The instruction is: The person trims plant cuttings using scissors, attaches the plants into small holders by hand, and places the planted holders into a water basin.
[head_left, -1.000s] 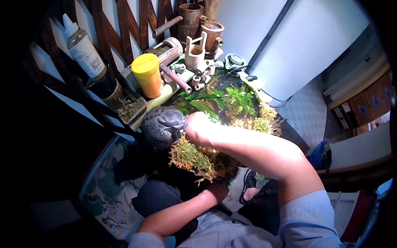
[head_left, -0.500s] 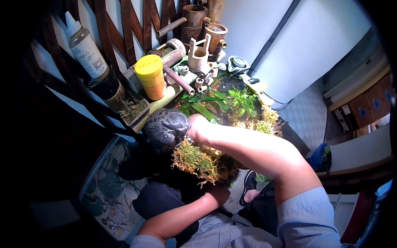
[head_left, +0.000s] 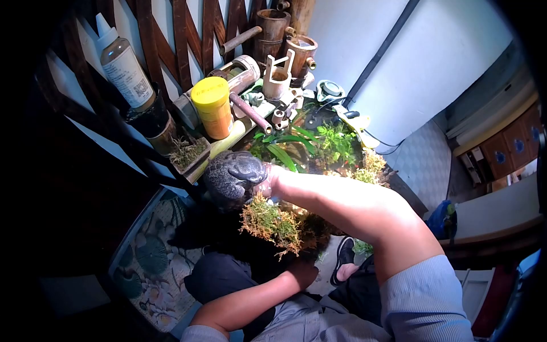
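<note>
My right hand (head_left: 266, 181) reaches across the planted water basin (head_left: 296, 162), right beside a dark, rounded stone-like ornament (head_left: 231, 178) on its near-left rim. The wrist shows, but the fingers are hidden around or behind the ornament, so I cannot make out a grip. Below that arm, a clump of green and orange moss (head_left: 276, 225) hangs over the near edge. My left hand (head_left: 304, 272) is low under the moss, close to my lap; shadow hides its fingers. Green leafy plants (head_left: 336, 142) stand in the water beyond my right forearm.
A yellow-lidded orange tub (head_left: 212, 108) stands on the bamboo ledge at left, near a white-capped bottle (head_left: 128, 74). Bamboo spouts and cups (head_left: 276, 82) line the back. A yellow-handled tool (head_left: 358, 124) rests at the far right rim. Dark lattice (head_left: 179, 45) backs the left side.
The whole view has shifted slightly, moving the ledge items a little to the right. My right hand remains by the dark ornament, and my left hand stays low under the moss.
</note>
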Tool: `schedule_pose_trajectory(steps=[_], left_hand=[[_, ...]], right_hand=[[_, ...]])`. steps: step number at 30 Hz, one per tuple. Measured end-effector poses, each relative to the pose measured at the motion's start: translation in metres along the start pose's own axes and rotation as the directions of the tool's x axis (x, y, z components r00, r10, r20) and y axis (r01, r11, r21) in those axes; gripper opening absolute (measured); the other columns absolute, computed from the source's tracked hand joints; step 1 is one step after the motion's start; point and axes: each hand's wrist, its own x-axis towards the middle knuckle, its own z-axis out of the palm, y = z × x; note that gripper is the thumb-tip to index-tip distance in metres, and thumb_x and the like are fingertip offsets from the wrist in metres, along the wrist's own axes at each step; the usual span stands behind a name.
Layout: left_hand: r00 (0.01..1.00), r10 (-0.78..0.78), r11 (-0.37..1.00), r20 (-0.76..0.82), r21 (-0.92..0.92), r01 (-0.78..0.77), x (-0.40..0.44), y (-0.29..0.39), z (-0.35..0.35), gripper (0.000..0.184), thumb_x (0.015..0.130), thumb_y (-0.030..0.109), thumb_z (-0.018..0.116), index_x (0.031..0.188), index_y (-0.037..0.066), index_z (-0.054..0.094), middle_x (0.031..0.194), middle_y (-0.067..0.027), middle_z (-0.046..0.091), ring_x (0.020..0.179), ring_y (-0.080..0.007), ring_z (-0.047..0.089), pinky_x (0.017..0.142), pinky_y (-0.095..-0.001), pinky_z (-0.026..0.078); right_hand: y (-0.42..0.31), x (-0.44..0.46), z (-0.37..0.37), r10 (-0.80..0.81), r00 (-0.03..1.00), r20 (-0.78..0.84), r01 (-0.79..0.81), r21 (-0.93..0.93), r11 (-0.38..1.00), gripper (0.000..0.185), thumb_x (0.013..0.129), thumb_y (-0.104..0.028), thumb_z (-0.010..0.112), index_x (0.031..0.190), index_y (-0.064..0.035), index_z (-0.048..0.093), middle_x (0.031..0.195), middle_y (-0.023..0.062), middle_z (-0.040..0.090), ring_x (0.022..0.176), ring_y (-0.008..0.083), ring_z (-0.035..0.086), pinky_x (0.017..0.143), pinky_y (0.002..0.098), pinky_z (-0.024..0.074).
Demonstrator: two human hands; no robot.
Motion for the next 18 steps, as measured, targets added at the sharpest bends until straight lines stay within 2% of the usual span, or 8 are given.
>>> schedule_pose_trajectory(steps=[4,7,9,10,11,15,16,18], left_hand=[[0.999,-0.002,1.000,0.037,-0.003,0.002,-0.001,-0.001,0.003,0.017,0.082,0.016,0.048,0.084,0.007,0.062,0.090,-0.0153,0.060,0.083,-0.0302,0.063,0.074,-0.0421,0.050],[1.000,0.015,1.000,0.017,0.008,-0.015,-0.004,0.000,0.002,0.016,0.081,0.017,0.048,0.083,0.007,0.061,0.089,-0.0141,0.060,0.082,-0.0294,0.063,0.073,-0.0416,0.050],[1.000,0.020,1.000,-0.015,-0.009,-0.020,-0.005,0.000,0.002,0.016,0.081,0.017,0.048,0.082,0.008,0.061,0.087,-0.0135,0.060,0.081,-0.0291,0.063,0.072,-0.0417,0.051],[0.999,0.025,0.999,-0.047,-0.028,-0.026,-0.006,0.000,0.002,0.015,0.080,0.017,0.049,0.081,0.008,0.061,0.086,-0.0129,0.060,0.080,-0.0288,0.063,0.071,-0.0418,0.051],[0.999,0.024,0.999,-0.047,-0.026,-0.026,-0.006,-0.001,0.004,0.015,0.080,0.017,0.049,0.081,0.008,0.061,0.086,-0.0129,0.060,0.080,-0.0288,0.063,0.071,-0.0418,0.051],[0.995,0.020,0.999,-0.096,-0.037,-0.024,-0.007,-0.002,0.008,0.014,0.079,0.016,0.049,0.079,0.008,0.061,0.084,-0.0120,0.060,0.077,-0.0289,0.063,0.069,-0.0417,0.051],[0.992,0.021,0.998,-0.128,-0.049,-0.028,-0.008,-0.002,0.008,0.014,0.079,0.016,0.049,0.078,0.008,0.061,0.084,-0.0118,0.060,0.076,-0.0291,0.063,0.069,-0.0417,0.051],[0.991,0.033,0.999,-0.130,-0.039,-0.038,-0.008,-0.003,0.012,0.014,0.078,0.016,0.050,0.079,0.009,0.062,0.084,-0.0118,0.060,0.076,-0.0298,0.063,0.069,-0.0417,0.052]], right_hand=[[-0.013,0.003,-0.005,0.065,0.993,0.102,-0.060,-0.050,0.997,0.022,0.079,-0.025,0.061,0.092,-0.0097,0.069,0.092,0.0106,0.068,0.081,0.0257,0.067,0.067,0.0328,0.0523],[-0.012,-0.013,-0.022,0.072,0.994,0.084,-0.064,-0.096,0.993,0.024,0.078,-0.025,0.060,0.094,-0.0097,0.068,0.092,0.0126,0.068,0.082,0.0281,0.067,0.069,0.0343,0.0524],[-0.009,-0.010,-0.015,0.276,0.960,0.043,-0.277,0.265,0.924,0.023,0.080,-0.021,0.056,0.096,-0.0107,0.068,0.092,0.0118,0.068,0.082,0.0284,0.067,0.068,0.0351,0.0526],[-0.026,-0.019,-0.042,0.187,0.975,0.123,-0.190,0.012,0.982,0.022,0.081,-0.020,0.055,0.096,-0.0112,0.069,0.093,0.0118,0.068,0.083,0.0279,0.067,0.068,0.0350,0.0526],[-0.036,-0.025,-0.059,0.119,0.968,0.221,-0.066,-0.233,0.970,0.021,0.082,-0.019,0.054,0.095,-0.0116,0.069,0.093,0.0118,0.069,0.083,0.0274,0.067,0.067,0.0349,0.0526],[-0.038,-0.027,-0.059,0.168,0.975,0.142,-0.128,-0.254,0.959,0.021,0.083,-0.021,0.054,0.094,-0.0117,0.070,0.092,0.0115,0.069,0.083,0.0264,0.068,0.065,0.0351,0.0526],[-0.038,-0.028,-0.058,0.242,0.963,0.121,-0.231,-0.093,0.968,0.021,0.083,-0.022,0.054,0.094,-0.0120,0.070,0.092,0.0115,0.069,0.083,0.0261,0.068,0.065,0.0349,0.0527],[-0.038,-0.032,-0.054,0.389,0.913,0.121,-0.407,0.239,0.882,0.021,0.084,-0.025,0.055,0.093,-0.0125,0.070,0.091,0.0115,0.069,0.083,0.0256,0.068,0.065,0.0345,0.0530]])
